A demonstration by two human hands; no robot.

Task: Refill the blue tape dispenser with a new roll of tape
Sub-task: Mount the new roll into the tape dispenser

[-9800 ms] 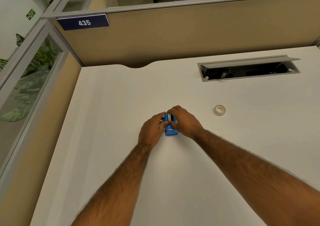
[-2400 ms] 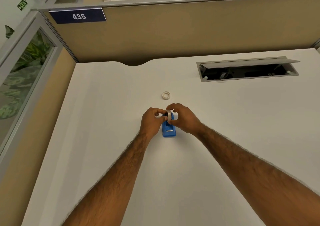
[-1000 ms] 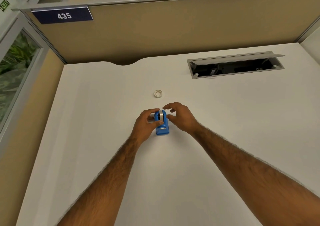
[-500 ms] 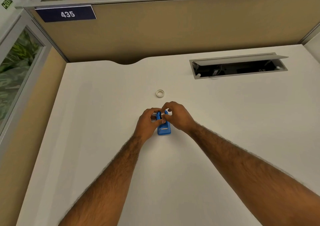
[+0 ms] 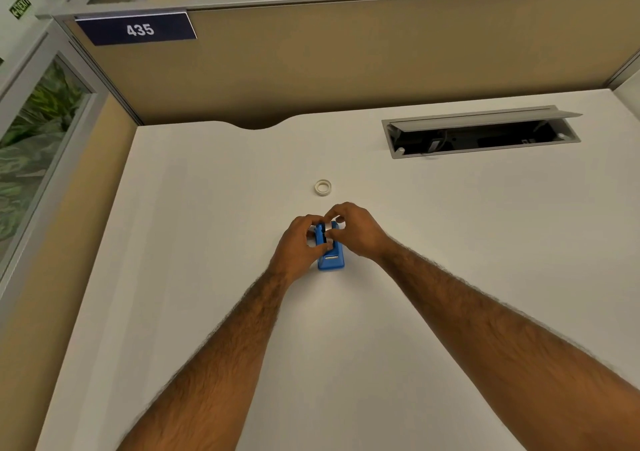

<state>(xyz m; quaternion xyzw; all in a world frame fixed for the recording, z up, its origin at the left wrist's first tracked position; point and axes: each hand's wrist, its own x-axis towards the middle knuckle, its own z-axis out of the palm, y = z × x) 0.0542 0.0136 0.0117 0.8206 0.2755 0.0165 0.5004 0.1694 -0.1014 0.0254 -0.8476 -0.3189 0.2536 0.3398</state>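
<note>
Head view: both hands, left hand (image 5: 300, 243) and right hand (image 5: 356, 231), pinch the blue tape dispenser (image 5: 330, 255); uneven pressure could jam the new roll (image 5: 328, 229).

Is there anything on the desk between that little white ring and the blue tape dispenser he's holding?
Only the fingers of both hands; otherwise bare white desk separates the white ring from the blue tape dispenser, seen in the head view.

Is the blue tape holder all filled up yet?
Almost. The small ring lies apart on the desk, seemingly the old core. Both hands, left and right, are seating the roll in the tape holder. Pulling tape to the cutter remains.
</note>
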